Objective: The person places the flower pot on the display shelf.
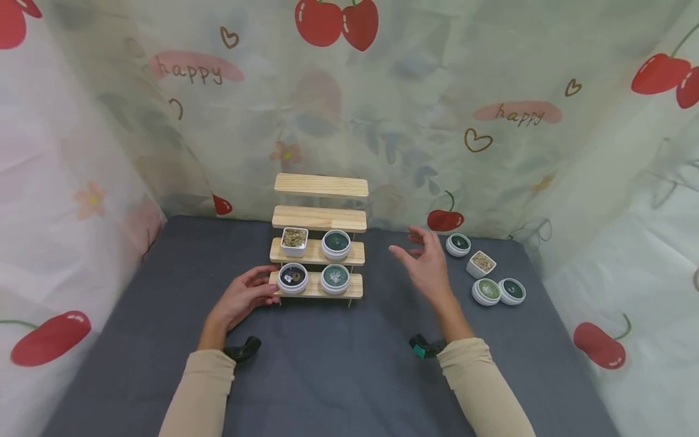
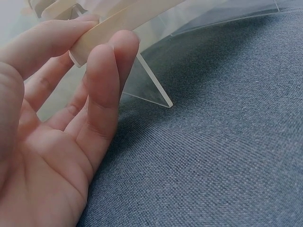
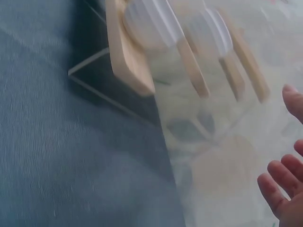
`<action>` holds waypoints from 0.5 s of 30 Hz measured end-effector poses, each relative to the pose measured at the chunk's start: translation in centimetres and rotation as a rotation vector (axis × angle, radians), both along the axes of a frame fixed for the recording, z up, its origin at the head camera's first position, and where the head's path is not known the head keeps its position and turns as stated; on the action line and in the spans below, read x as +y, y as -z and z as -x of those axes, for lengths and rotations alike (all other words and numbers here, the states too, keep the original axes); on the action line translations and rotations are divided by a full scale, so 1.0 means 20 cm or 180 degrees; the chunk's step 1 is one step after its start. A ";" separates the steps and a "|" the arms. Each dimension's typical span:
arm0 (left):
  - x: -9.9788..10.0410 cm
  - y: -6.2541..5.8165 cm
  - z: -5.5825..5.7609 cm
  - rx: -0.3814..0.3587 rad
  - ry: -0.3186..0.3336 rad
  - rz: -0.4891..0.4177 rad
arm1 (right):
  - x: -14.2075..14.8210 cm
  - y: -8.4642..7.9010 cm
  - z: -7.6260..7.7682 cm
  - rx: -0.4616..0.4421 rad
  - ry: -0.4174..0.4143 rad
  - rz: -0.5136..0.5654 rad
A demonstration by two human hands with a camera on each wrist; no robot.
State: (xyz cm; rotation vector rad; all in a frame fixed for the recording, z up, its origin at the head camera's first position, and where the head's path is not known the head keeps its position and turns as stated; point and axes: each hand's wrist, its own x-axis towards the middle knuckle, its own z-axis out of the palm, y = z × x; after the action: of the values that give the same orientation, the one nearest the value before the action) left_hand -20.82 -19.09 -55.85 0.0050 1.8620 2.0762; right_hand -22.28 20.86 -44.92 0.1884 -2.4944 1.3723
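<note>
In the head view a tiered wooden display stand with clear supports stands at the middle of the table. My left hand pinches the left end of its lowest board, thumb and fingers on either side. Two round white pots, one with a dark top and one with a blue-green top, sit on that board. One tier up are a square white pot of tan grains and a round dark green pot. My right hand hovers right of the stand, fingers spread, holding nothing.
On the right of the dark tablecloth stand a dark green pot, a square grain pot, a light green pot and another dark green pot. A cherry-printed curtain surrounds the back and sides.
</note>
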 end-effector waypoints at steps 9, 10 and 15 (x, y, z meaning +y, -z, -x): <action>0.01 0.01 0.00 -0.0007 -0.0009 0.0032 | 0.23 0.03 -0.03 0.0031 0.0363 0.0050; 0.01 0.01 0.00 -0.0010 -0.0005 0.0035 | 0.25 0.03 -0.03 0.0007 0.0427 0.0053; 0.01 0.01 0.00 -0.0004 -0.0001 0.0048 | 0.36 0.05 -0.07 -0.0093 0.0771 0.0165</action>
State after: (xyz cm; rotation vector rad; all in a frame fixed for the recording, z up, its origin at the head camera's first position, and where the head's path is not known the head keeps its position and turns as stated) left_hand -20.92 -18.92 -56.06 -0.0004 1.8771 2.0618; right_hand -20.90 28.16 -46.00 -0.1415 -2.4074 1.3448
